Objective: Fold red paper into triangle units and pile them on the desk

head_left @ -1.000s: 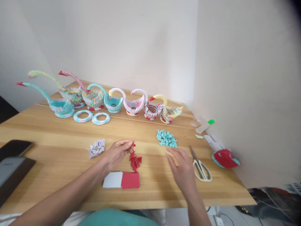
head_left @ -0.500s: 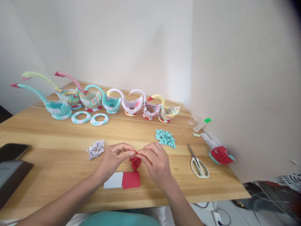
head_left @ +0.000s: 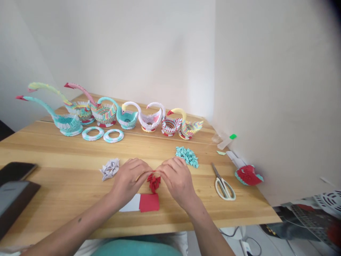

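Between the fingertips of my left hand (head_left: 132, 176) and my right hand (head_left: 174, 179) is a small strip of red paper (head_left: 154, 171), pinched at both ends and mostly hidden by the fingers. Just below it on the table lies a small pile of folded red paper pieces (head_left: 153, 184). Nearer to me a stack of red paper rectangles (head_left: 149, 202) touches a stack of white paper rectangles (head_left: 131, 203). Folded white paper pieces (head_left: 110, 169) lie left of my left hand. Beyond my right hand is a heap of folded teal paper pieces (head_left: 187, 156).
Several paper swans (head_left: 126, 120) line the back of the wooden table (head_left: 66, 199). Two paper rings (head_left: 113, 136) lie before them. Scissors (head_left: 224, 188) and a red-and-teal paper piece (head_left: 248, 175) are at right. A phone (head_left: 16, 171) lies at left.
Both hands have turned slightly, with the fingers now more curled over the red paper, which shows as a thin line between them. The view has shifted slightly.
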`<action>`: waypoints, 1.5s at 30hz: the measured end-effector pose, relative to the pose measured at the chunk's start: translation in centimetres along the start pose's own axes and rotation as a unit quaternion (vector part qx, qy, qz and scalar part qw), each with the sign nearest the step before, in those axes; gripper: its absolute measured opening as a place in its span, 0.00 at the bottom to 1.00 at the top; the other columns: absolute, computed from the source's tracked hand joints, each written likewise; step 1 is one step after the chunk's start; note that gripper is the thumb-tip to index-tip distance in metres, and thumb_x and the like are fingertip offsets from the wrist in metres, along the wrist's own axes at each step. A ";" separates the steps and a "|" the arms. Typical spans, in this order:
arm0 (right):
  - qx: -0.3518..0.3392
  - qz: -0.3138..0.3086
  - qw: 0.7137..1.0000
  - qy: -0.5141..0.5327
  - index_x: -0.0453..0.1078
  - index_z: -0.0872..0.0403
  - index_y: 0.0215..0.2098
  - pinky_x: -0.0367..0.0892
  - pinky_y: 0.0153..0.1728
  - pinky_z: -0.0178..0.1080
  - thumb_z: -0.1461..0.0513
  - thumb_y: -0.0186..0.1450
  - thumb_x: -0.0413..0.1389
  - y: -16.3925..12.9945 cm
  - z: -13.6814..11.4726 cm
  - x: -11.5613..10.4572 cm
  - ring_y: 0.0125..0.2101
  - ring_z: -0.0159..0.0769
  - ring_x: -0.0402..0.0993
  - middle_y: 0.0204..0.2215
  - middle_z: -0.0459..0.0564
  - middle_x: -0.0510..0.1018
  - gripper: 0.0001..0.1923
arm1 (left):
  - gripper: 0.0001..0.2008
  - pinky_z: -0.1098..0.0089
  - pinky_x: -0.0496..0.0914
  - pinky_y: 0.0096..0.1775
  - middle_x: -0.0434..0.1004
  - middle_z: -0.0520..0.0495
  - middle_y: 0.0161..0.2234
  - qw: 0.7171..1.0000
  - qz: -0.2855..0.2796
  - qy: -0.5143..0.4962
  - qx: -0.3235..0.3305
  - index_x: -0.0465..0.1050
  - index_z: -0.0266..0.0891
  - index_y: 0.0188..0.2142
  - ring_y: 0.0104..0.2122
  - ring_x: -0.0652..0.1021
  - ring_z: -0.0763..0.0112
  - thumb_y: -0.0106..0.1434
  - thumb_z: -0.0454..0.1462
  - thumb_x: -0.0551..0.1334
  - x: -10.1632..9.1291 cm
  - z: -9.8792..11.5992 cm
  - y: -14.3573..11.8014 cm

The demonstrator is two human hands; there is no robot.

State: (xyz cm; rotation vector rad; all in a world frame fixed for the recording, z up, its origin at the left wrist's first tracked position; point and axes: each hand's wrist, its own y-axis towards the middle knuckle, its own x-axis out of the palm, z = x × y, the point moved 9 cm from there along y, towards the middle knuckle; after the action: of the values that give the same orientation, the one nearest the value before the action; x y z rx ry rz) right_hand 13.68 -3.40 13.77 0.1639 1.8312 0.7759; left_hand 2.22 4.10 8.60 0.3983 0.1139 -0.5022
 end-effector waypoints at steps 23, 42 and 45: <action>0.147 0.118 0.947 0.262 0.71 0.52 0.30 0.65 0.32 0.36 0.63 0.66 0.57 -2.1 0.9 1.5 0.29 0.34 0.71 0.26 0.45 0.75 0.06 | 0.05 0.73 0.69 0.34 0.78 0.50 0.27 0.995 0.057 -0.082 0.007 0.76 0.38 0.30 0.29 0.76 0.71 0.61 0.34 0.63 1.5 -1.1 -2.4; 0.228 0.068 0.931 0.276 0.73 0.52 0.34 0.66 0.35 0.37 0.59 0.69 0.50 -3.4 3.7 3.4 0.32 0.36 0.73 0.29 0.47 0.77 0.11 | 0.08 0.72 0.68 0.34 0.78 0.50 0.27 0.998 0.014 0.011 -0.062 0.75 0.38 0.28 0.29 0.77 0.68 0.62 0.38 0.62 1.2 -3.8 -1.7; 0.245 0.059 0.912 0.323 0.73 0.51 0.46 0.68 0.36 0.38 0.56 0.73 0.45 -4.4 3.0 0.8 0.32 0.36 0.74 0.29 0.47 0.78 0.16 | 0.08 0.69 0.67 0.36 0.80 0.49 0.30 0.986 -0.026 0.154 -0.064 0.77 0.39 0.31 0.31 0.77 0.66 0.63 0.38 0.60 0.8 -4.9 -1.6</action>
State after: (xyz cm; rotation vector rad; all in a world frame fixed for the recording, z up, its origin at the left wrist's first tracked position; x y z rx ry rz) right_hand 17.07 -5.16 9.95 0.3778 2.6557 0.4546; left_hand 2.08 4.41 3.35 0.3450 0.4542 -0.4786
